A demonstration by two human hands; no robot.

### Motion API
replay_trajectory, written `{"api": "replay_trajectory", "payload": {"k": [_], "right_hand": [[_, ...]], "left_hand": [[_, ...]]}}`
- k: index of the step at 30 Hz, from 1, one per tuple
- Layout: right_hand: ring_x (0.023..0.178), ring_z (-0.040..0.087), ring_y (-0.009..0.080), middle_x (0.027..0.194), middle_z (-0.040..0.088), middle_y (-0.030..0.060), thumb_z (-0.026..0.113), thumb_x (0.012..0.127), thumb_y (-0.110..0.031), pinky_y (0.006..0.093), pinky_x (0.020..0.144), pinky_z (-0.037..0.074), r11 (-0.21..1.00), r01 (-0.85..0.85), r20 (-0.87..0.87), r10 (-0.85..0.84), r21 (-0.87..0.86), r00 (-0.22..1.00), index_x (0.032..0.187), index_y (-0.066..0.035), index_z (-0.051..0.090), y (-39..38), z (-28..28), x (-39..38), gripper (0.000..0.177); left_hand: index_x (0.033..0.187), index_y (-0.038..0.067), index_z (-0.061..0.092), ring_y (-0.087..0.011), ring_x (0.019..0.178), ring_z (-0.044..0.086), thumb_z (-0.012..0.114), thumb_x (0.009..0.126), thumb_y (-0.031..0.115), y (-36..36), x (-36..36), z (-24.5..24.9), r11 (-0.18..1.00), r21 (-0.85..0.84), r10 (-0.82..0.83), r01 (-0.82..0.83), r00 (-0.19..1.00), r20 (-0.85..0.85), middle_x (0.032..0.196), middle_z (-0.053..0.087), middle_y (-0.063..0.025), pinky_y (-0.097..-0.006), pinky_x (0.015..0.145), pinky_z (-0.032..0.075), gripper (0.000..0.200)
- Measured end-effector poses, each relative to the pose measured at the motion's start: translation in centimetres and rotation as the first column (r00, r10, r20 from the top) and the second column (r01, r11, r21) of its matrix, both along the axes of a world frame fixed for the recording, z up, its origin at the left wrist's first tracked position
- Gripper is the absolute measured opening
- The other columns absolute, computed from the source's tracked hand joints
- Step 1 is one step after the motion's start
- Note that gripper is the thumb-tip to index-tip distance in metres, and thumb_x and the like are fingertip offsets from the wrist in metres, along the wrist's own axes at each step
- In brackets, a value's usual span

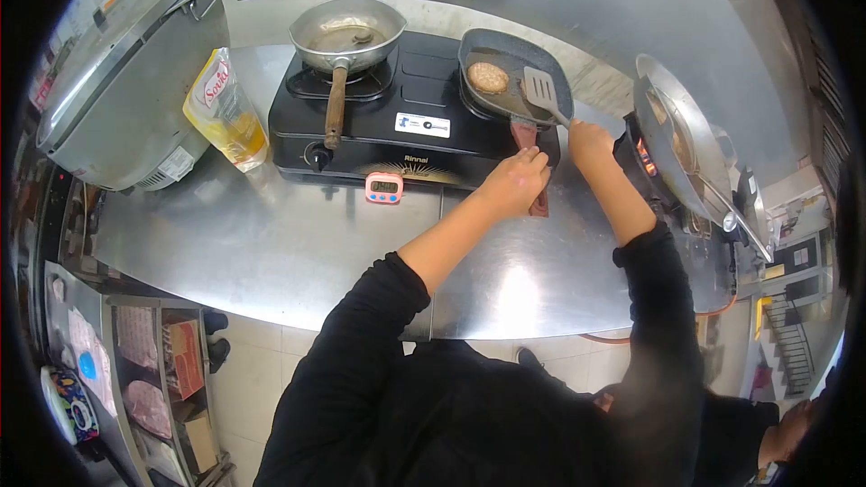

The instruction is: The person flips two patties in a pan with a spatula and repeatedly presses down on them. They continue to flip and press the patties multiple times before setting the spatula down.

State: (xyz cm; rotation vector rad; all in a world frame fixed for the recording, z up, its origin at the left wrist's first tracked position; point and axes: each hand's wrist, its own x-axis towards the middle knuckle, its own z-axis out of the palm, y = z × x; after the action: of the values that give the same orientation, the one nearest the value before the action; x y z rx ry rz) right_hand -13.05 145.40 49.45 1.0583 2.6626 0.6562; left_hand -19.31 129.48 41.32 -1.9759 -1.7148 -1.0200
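Sitting in the grey pan (544, 58): one browned patty (487, 78), spatula (539, 88).

On my feed, a round steel pan (347, 32) with a wooden handle (335, 108) sits on the left burner of a black stove (424, 95). A pink timer (384, 187) lies on the steel tabletop (271, 243), just in front of the stove. A yellow oil pouch (225, 108) stands beside a big lidded pot (117, 99) on the left. Far right, a wok (677, 140) sits over an orange glow. Below left, I can see a rack (149, 370) holding packets.
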Motion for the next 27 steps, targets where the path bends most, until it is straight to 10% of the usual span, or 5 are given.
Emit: {"api": "replay_trajectory", "payload": {"k": [27], "right_hand": [[0.092,0.063,0.0324,0.092,0.065,0.017,0.047,0.085,-0.012,0.0432,0.074,0.052,0.992,-0.128,0.013,0.128,0.009,0.992,0.091,-0.003,0.061,2.5,1.1,-2.5,0.017]], "left_hand": [[0.083,-0.001,0.06,-0.0302,0.104,0.054,0.063,0.063,0.01,0.0,0.1,-0.2,1.0,0.02,0.014,-0.014,0.999,0.034,0.092,0.054,-0.014,-0.0359,0.093,0.043,0.023]]}}
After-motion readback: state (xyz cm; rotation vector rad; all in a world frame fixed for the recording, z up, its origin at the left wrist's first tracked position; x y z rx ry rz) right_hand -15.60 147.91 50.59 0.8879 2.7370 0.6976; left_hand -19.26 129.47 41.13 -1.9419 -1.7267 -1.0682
